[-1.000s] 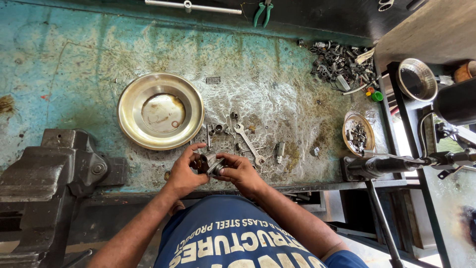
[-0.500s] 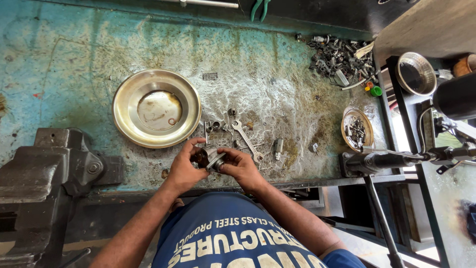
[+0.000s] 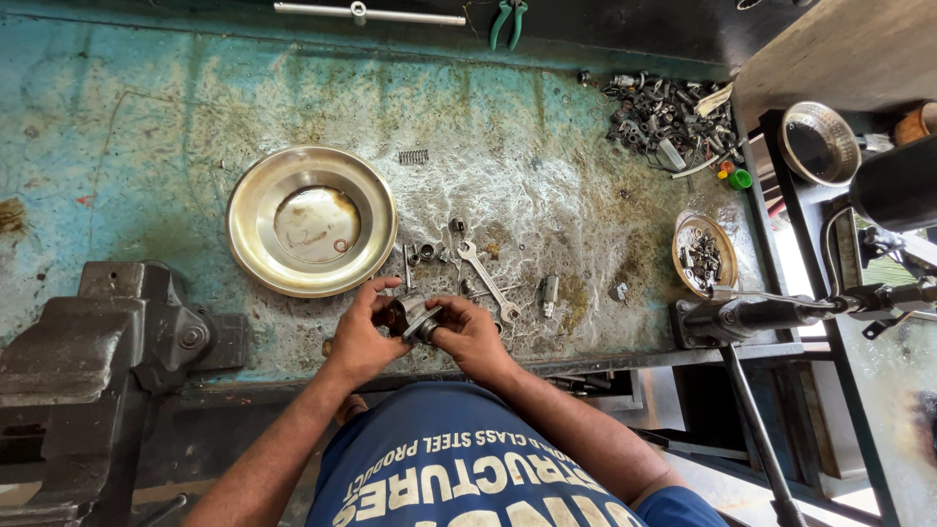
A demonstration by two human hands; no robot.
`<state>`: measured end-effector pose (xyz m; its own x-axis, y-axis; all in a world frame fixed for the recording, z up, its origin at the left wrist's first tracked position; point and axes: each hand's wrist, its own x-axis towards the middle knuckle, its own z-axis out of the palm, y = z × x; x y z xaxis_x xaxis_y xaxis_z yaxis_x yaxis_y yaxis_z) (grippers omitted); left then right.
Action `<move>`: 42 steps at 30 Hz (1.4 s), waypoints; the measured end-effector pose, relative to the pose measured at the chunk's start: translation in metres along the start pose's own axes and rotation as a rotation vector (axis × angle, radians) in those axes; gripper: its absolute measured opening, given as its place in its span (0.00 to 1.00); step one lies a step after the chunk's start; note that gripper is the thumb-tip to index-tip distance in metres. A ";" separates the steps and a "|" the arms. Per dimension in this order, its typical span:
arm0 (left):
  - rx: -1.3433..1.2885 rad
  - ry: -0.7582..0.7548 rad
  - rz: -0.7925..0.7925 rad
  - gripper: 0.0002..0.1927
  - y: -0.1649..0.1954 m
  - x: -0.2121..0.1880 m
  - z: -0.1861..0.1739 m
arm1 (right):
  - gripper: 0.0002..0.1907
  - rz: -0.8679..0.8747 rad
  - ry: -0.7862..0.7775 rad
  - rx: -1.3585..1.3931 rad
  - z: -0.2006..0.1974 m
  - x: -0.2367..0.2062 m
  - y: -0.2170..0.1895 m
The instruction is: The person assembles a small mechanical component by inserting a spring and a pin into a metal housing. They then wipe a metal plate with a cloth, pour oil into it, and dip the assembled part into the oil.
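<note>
Nearest the body, the left hand (image 3: 359, 332) and the right hand (image 3: 470, 337) meet over the front edge of the worn turquoise metal worktop (image 3: 146, 146), both curled shut around a small dark-and-silver metal fitting (image 3: 412, 318) held between the fingertips, just above the surface. The grip looks fingertip-only, and the part seems oily, so it could slip and drop past the worktop edge to the floor.

Just beyond the hands lie a small silver open-ended spanner (image 3: 486, 281), a thin steel pin (image 3: 406, 265) and about 3 loose little metal pieces (image 3: 427, 252); a careless sweep of either wrist could scatter them or roll them off.

Left of these sits a round shallow steel dish (image 3: 256, 195) with a film of brown oil; a knock could tip it. A heavy black bench vise (image 3: 107, 342) stands at the left edge. Farther right are a small bowl of fasteners (image 3: 680, 256) and, at the back, a heap of grey hardware (image 3: 664, 117), where a dropped part would be hard to find.
</note>
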<state>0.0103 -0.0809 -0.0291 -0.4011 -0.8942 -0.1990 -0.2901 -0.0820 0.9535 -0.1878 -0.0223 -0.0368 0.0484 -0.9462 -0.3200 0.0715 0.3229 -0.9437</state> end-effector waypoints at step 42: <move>-0.201 -0.042 -0.134 0.43 -0.026 -0.011 0.007 | 0.28 0.096 -0.127 -0.116 0.003 -0.003 0.013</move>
<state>0.0162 -0.0658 -0.0535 -0.4079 -0.8505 -0.3320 -0.1665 -0.2882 0.9430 -0.1840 -0.0153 -0.0476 0.1749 -0.8982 -0.4033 -0.0543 0.4002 -0.9148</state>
